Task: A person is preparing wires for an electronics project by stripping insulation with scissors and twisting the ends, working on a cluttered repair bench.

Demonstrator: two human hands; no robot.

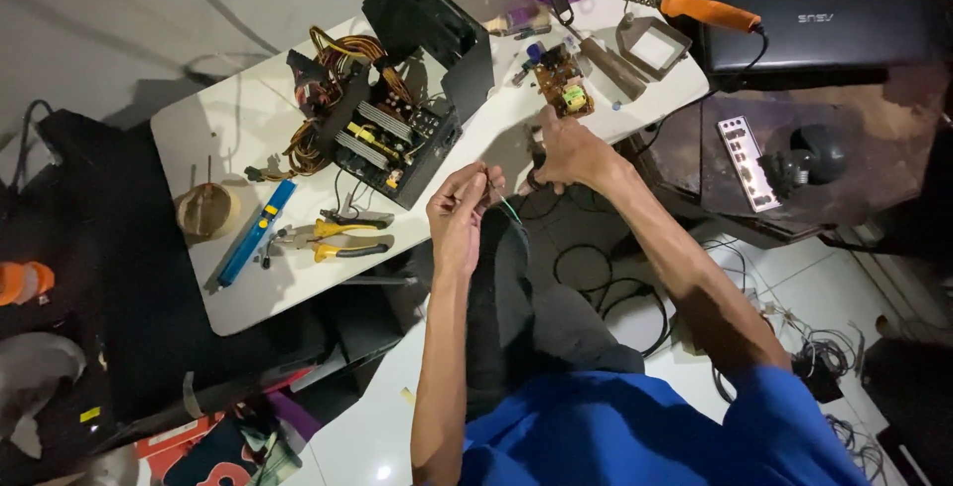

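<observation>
View from my head camera: I am pinching a thin green wire [508, 210] between the fingertips of my left hand [459, 216] at the desk [199, 129] edge, while my right hand [568, 153] is closing narrowly on something dark that I cannot make out, just below the small circuit board [562, 84]. The power supply case [402, 89] is already lying open with its wire bundle spilling out; the pliers [333, 240], blue screwdriver [256, 233] and orange-handled soldering iron [695, 6] are lying untouched, so I judge any soldering and the closing of the case as not yet done.
</observation>
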